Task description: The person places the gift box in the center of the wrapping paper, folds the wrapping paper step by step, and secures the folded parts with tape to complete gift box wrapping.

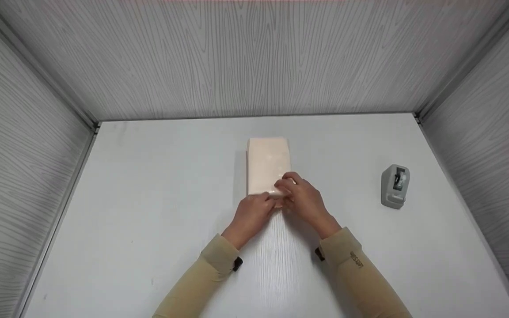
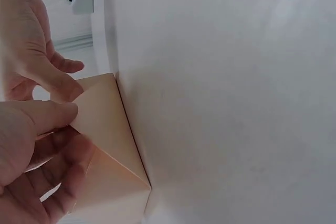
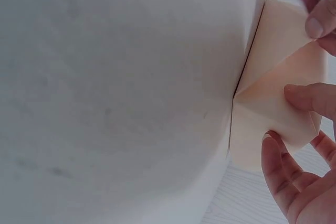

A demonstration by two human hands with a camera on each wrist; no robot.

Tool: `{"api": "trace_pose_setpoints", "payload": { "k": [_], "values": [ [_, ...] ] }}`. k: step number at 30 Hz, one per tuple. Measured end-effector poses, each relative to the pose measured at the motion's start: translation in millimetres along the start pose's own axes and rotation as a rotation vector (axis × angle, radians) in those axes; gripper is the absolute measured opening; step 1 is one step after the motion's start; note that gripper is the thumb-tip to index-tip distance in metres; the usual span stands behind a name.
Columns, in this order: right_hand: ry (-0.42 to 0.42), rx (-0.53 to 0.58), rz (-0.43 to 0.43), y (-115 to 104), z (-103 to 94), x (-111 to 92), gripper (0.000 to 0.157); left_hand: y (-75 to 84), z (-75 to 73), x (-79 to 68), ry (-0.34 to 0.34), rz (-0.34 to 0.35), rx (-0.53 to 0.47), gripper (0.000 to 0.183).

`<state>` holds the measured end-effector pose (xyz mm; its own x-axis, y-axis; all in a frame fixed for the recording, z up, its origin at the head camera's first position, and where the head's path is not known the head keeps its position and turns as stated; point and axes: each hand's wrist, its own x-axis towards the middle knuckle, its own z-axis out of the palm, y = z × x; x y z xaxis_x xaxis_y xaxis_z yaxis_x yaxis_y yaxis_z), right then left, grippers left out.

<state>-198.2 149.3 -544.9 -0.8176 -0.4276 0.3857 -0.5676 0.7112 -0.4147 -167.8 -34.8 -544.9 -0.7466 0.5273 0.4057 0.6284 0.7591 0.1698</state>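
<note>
A box wrapped in pale peach wrapping paper (image 1: 265,163) lies lengthwise on the white table, its near end between the two hands. In the left wrist view, that end shows paper (image 2: 107,116) folded into slanting triangular flaps with creases meeting at a lower corner. My left hand (image 1: 252,216) pinches a flap's edge between thumb and fingers. From the right side, my right hand (image 1: 309,201) holds the same end. Its thumb presses the folded paper (image 3: 273,108) in the right wrist view, with curled fingers at the side. The box's far end is hidden from both wrist views.
A grey tape dispenser (image 1: 395,186) with a roll in it stands on the right part of the white table (image 1: 148,185). Grey wood-grain panels (image 1: 254,57) rise behind the table and along both sides.
</note>
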Motion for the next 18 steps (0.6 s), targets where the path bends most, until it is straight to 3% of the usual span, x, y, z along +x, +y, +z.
{"api": "trace_pose_setpoints", "payload": {
  "k": [3,6,18],
  "values": [
    [-0.003,-0.010,0.000,0,-0.1,1,0.047,-1.8,-2.1,5.0,0.052,0.025,0.090,0.017],
    [-0.010,-0.019,0.007,0,-0.3,1,0.047,-3.3,-3.5,9.3,0.063,0.023,0.143,0.024],
    [-0.030,-0.009,0.010,-1,-1.7,1,0.039,-6.4,-4.4,13.2,0.013,0.040,0.191,0.013]
  ]
}}
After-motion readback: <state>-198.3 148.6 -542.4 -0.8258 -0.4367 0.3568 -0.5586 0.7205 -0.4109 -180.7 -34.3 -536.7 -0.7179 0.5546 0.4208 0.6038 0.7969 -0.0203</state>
